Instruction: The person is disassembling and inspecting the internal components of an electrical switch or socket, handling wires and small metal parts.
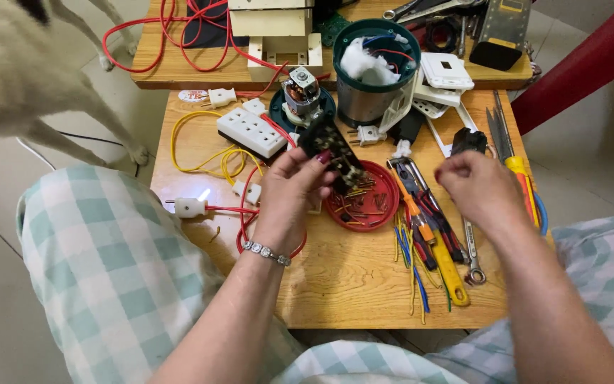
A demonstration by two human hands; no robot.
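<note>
Left hand (289, 192): closed round a dark circuit board (335, 153), raised above the red dish (385, 206) of screws, mid-surface | Right hand (481, 192): fingers curled, contents cannot be told | Done, judged: appliance opened, motor (301, 92) out, far | Left: reassembly; pliers (421, 206), spanner (472, 252), wire offcuts (410, 267) loose on wooden surface (342, 277).

Bare forearms, a silver bracelet (267, 252) at the left wrist, green-and-white checked trousers (108, 263).
</note>
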